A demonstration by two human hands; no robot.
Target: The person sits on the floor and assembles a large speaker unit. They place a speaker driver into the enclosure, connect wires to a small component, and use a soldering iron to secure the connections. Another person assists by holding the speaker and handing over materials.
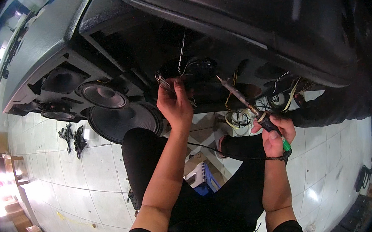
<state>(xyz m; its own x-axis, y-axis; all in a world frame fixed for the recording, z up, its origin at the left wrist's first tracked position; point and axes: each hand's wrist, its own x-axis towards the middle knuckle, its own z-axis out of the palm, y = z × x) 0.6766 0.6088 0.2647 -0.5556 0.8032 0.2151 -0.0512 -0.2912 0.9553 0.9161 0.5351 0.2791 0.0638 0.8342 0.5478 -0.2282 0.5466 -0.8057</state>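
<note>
My right hand [275,135] is closed round a soldering iron [241,97]; its dark handle has a green end, and its tip points up and left. A black cord [239,158] runs from the iron's back end across my lap. My left hand [176,104] pinches a loose coil of thin silvery wire [163,80], probably solder. Above that hand, a twisted black-and-white wire [182,53] hangs out of the large black speaker cabinet [239,19]. Where this wire ends near my fingers is hard to make out. The iron's tip is apart from the wire and my left hand.
Another speaker cabinet, at left, carries round speaker cones [102,95] and a big woofer [124,121]. Loose wires [239,119] hang and lie below the cabinet. A dark-clothed limb [342,106] reaches in at right. Black cables [79,140] lie on the white tiles. A blue-and-white object [203,179] sits between my legs.
</note>
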